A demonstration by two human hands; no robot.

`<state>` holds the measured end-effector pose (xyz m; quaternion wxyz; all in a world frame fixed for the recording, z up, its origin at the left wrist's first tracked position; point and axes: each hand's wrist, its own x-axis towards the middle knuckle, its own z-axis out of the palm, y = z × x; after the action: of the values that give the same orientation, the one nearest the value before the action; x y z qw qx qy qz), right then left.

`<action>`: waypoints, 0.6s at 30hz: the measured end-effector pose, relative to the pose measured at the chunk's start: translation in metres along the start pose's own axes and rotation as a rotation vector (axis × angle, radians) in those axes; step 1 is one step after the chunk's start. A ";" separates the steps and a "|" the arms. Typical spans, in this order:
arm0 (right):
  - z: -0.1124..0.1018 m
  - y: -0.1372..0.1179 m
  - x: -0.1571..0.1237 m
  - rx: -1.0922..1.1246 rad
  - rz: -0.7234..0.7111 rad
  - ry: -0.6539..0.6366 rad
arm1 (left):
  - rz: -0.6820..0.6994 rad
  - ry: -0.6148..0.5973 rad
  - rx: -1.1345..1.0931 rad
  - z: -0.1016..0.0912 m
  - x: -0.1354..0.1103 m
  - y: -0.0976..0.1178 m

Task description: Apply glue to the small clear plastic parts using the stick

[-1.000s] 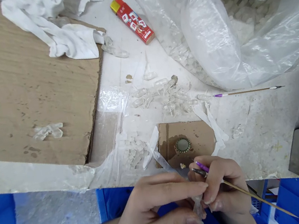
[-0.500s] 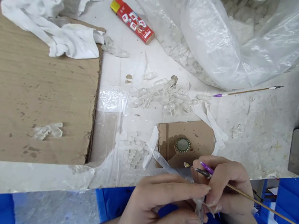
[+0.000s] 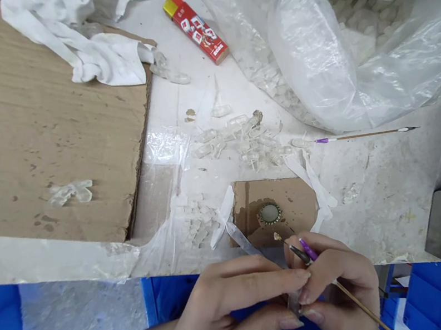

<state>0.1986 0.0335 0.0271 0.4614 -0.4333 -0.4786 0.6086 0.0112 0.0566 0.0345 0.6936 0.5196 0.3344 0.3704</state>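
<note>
Thumb and fingertips of my left hand (image 3: 228, 310) pinch a small transparent plastic piece (image 3: 294, 303), and the fingertips of my right hand (image 3: 340, 286) meet it from the other side. Between the fingers of my right hand runs a thin brown stick (image 3: 359, 299), slanting down to the right. Beside it a purple tip (image 3: 308, 249) and a dark pointed tip (image 3: 300, 255) stick out. A tiny yellowish bit (image 3: 277, 236) shows near the dark tip's point. Just beyond my hands, an upturned bottle cap (image 3: 270, 213) with pale contents sits on a small stained cardboard piece (image 3: 293, 192).
Several transparent plastic pieces (image 3: 252, 140) and smaller bits (image 3: 200, 219) lie scattered. Another thin stick (image 3: 367, 134) rests to the right. Beyond are a red lighter (image 3: 198, 30) and a large plastic bag (image 3: 311, 48) of pieces. A cardboard sheet (image 3: 29, 135) and white cloth (image 3: 110, 59) occupy the left.
My right hand has shifted slightly right and the brown stick now slants more steeply. The plastic piece has turned between my fingertips. My left hand has hardly moved.
</note>
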 end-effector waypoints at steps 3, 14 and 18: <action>0.002 0.001 0.000 -0.035 -0.017 0.029 | 0.008 0.001 0.030 -0.001 -0.001 -0.002; 0.002 0.000 -0.003 -0.092 -0.001 0.067 | -0.007 0.088 0.024 0.005 0.000 0.001; 0.004 0.001 -0.001 -0.054 0.002 0.051 | -0.007 0.088 0.039 0.004 0.002 0.003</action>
<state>0.1952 0.0314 0.0270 0.4609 -0.4615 -0.4825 0.5847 0.0153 0.0566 0.0386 0.6691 0.5151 0.3736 0.3839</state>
